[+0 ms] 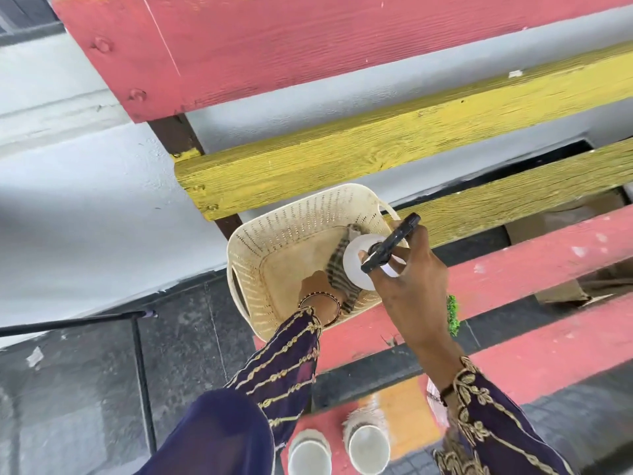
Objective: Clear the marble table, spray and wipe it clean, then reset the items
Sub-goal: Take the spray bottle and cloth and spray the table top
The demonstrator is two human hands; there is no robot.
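Observation:
A cream perforated plastic basket (291, 210) sits on the end of a painted slatted bench. My left hand (317, 286) reaches down into it and closes on a striped grey cloth (337, 269) lying against the basket's right wall; its fingertips are hidden under the cloth. My right hand (411, 272) grips a white spray bottle (356, 262) by its black trigger head, holding it just above the basket's right side, over the cloth. No marble table is in view.
The bench has red slats (513, 269) and yellow slats (342, 156) with gaps between them. Two white cups (310, 454) stand on it near me. A small green item (452, 315) lies beside my right wrist. A thin black rod (68, 322) crosses the dark floor on the left.

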